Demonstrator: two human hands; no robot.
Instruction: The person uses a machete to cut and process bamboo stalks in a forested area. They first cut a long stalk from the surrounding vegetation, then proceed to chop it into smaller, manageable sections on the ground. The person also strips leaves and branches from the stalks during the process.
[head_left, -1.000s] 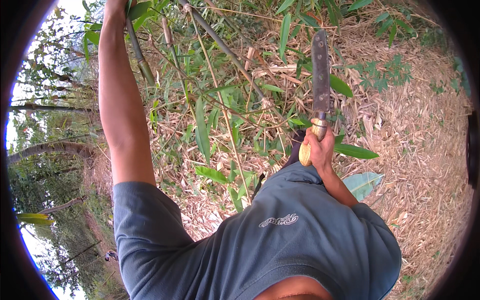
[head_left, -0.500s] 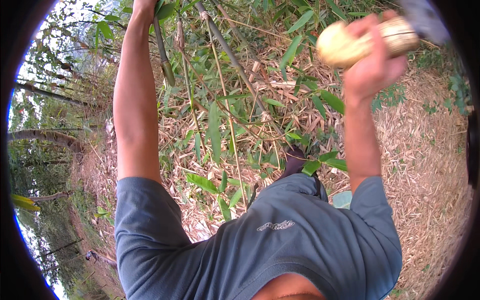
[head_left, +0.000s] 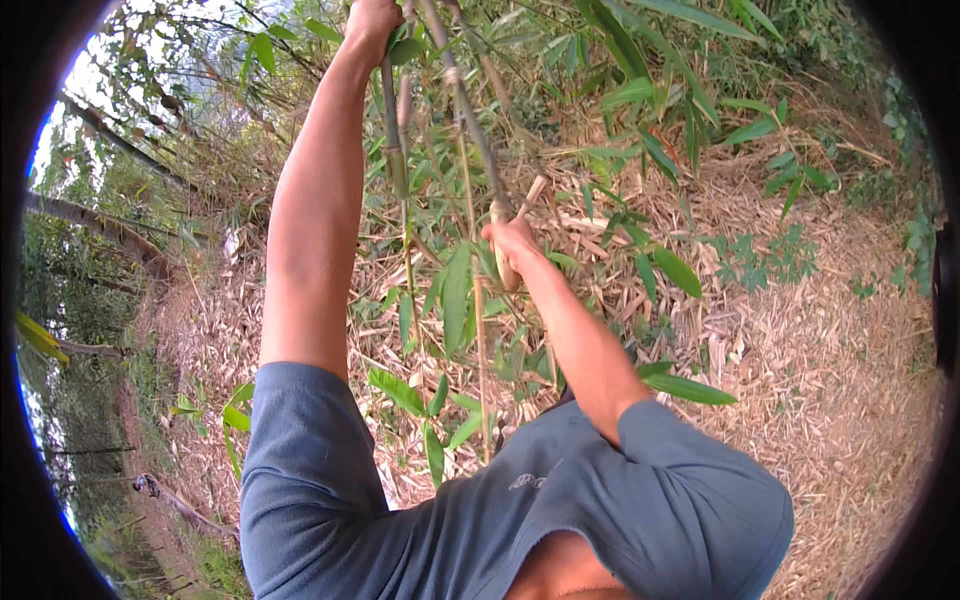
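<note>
While the left hand (head_left: 375, 22) clasps a bamboo stem (head_left: 391, 115), the right hand (head_left: 513, 244) holds a wooden handle (head_left: 508, 273)

At the far edge, left of centre, the left fingers are wrapped around the green stem, partly cropped. Nearer and farther right, the right fingers are clenched on the pale handle, its far end hidden, beside a grey stalk (head_left: 473, 120); whether they touch cannot be told. Dry litter (head_left: 800, 370) spreads to the right.

straight green bamboo stem (head_left: 391, 120), left of tan knife handle (head_left: 508, 272); blade indistinct
</note>
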